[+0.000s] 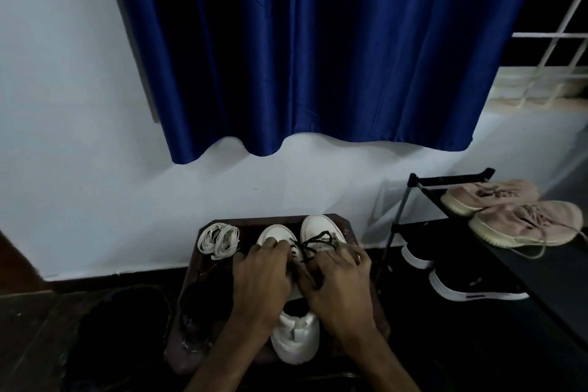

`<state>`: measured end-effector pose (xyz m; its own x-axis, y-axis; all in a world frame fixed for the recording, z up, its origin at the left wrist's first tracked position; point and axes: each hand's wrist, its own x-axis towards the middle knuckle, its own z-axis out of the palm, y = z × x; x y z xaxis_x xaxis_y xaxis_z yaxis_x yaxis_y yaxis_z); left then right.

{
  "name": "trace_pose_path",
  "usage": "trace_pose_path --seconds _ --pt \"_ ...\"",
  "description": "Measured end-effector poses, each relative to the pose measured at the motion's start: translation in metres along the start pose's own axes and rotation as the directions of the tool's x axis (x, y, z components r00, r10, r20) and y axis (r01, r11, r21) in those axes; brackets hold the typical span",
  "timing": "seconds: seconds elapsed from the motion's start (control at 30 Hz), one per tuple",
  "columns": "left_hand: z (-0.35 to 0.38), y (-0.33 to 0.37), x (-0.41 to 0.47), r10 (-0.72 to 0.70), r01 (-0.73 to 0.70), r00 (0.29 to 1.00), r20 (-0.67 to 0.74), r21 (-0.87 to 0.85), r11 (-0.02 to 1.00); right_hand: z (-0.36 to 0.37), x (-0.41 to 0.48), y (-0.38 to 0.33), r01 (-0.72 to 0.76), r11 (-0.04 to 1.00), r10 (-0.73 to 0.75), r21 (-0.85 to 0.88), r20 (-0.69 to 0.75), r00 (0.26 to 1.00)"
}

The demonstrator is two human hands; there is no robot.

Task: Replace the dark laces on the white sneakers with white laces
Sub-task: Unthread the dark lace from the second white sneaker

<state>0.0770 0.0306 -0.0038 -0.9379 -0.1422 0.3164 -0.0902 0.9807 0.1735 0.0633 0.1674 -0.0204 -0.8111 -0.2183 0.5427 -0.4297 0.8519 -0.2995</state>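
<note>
We're over the stool point(348, 227), a dark wooden top set against the white wall point(79, 137), w/ both white sneakers on it, toes pointing far. The near sneaker point(294, 336) sits centre, heel toward us; the 2nd sneaker point(319, 226) is just right of it & a bit farther.

Left hand point(262, 274) is down on the near sneaker's tongue area, fingers curled & bunched at the eyelets. Can't tell if it's pinching lace or just pressing the shoe. Right hand point(339, 280) is alongside, touching the left, fingers bent & partly spread over the dark lace point(315, 243). Exact grip is hidden. Loose loops of that lace stick up just beyond the fingertips, across the gap btwn the two toes.

White laces point(219, 240) lie bundled at the far-left corner of the stool, apart from both hands.

Something dark & round point(203, 296) sits on the stool's left side, too dim to make out.

Right side: a black rack point(451, 180) w/ pink shoes point(512, 212) on top & black shoes point(461, 280) w/ white soles below. Blue curtain point(302, 41) hangs above, window grille point(560, 35) far right.
</note>
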Motion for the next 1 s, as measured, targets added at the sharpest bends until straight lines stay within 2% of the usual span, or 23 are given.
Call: trace_pose_path --seconds 0.1,0.17,0.2,0.27,0.3,0.33,0.37,0.4,0.43,0.53,0.57,0.63,0.67,0.7,0.73,0.77,0.83,1.0 --pt "0.003 0.003 0.005 0.041 -0.042 0.999 0.016 0.083 0.996 -0.003 -0.002 0.004 0.047 0.997 -0.047 0.062 -0.007 0.999" --pt "0.001 0.007 0.004 0.061 -0.064 0.998 0.034 0.121 0.991 -0.002 -0.001 0.005 0.027 0.997 -0.027 0.072 0.005 1.0" --pt "-0.004 0.007 0.005 0.053 -0.053 0.999 0.005 0.088 0.995 0.0 -0.001 0.004 0.012 0.998 -0.013 0.069 0.015 1.0" --pt "-0.01 -0.002 0.011 -0.119 0.113 0.992 -0.049 -0.112 0.987 0.001 -0.001 0.005 -0.01 0.998 0.008 0.064 0.027 1.0" --pt "-0.017 -0.009 0.017 -0.279 0.259 0.96 -0.017 -0.324 0.91 0.002 -0.001 0.004 -0.018 0.998 0.016 0.066 0.032 0.999" --pt "-0.019 -0.017 0.023 -0.415 0.381 0.907 0.074 -0.566 0.731 0.002 -0.001 0.005 -0.03 0.997 0.028 0.071 0.027 0.999" --pt "-0.017 -0.024 0.027 -0.49 0.459 0.847 0.207 -0.75 0.477 0.002 -0.002 0.005 -0.038 0.996 0.037 0.077 0.014 0.999" --pt "-0.015 -0.026 0.026 -0.505 0.477 0.814 0.287 -0.826 0.3 0.002 -0.003 0.005 -0.043 0.996 0.042 0.082 0.006 0.999" --pt "-0.014 -0.024 0.023 -0.491 0.488 0.811 0.319 -0.831 0.267 0.002 -0.004 0.004 -0.043 0.995 0.043 0.084 -0.001 0.999" --pt "-0.007 -0.017 0.012 -0.356 0.446 0.882 0.309 -0.793 0.415 0.002 -0.003 0.003 -0.046 0.995 0.047 0.09 -0.002 0.999" --pt "-0.006 -0.017 0.011 -0.304 0.393 0.916 0.263 -0.742 0.543 0.002 -0.002 0.003 -0.049 0.994 0.049 0.093 0.003 0.999" --pt "-0.013 -0.018 0.014 -0.127 0.13 0.991 0.041 -0.527 0.84 0.002 -0.002 0.004 -0.052 0.995 0.051 0.089 0.015 0.999" --pt "-0.015 -0.019 0.014 0.0 -0.01 1.0 -0.023 -0.411 0.911 0.002 -0.003 0.005 -0.048 0.995 0.047 0.087 0.016 0.999" --pt "-0.02 -0.016 0.015 0.111 -0.103 0.994 0.005 -0.335 0.937 0.002 -0.003 0.005 -0.042 0.995 0.041 0.087 0.009 0.999" --pt "-0.023 -0.013 0.014 0.176 -0.144 0.98 0.091 -0.283 0.948 0.001 -0.003 0.004 -0.04 0.995 0.04 0.092 0.006 0.999" --pt "-0.022 -0.012 0.013 0.219 -0.177 0.96 0.176 -0.226 0.958 0.001 -0.004 0.004 -0.042 0.995 0.042 0.095 0.004 0.999" --pt "-0.02 -0.01 0.011 0.242 -0.233 0.935 0.259 -0.067 0.97 0.001 -0.003 0.003 -0.055 0.994 0.054 0.096 0.018 0.998" --pt "-0.014 0.001 0.009 0.131 -0.129 0.988 0.078 -0.033 0.991 -0.007 -0.003 0.006 0.008 0.998 -0.015 0.061 0.109 0.994"
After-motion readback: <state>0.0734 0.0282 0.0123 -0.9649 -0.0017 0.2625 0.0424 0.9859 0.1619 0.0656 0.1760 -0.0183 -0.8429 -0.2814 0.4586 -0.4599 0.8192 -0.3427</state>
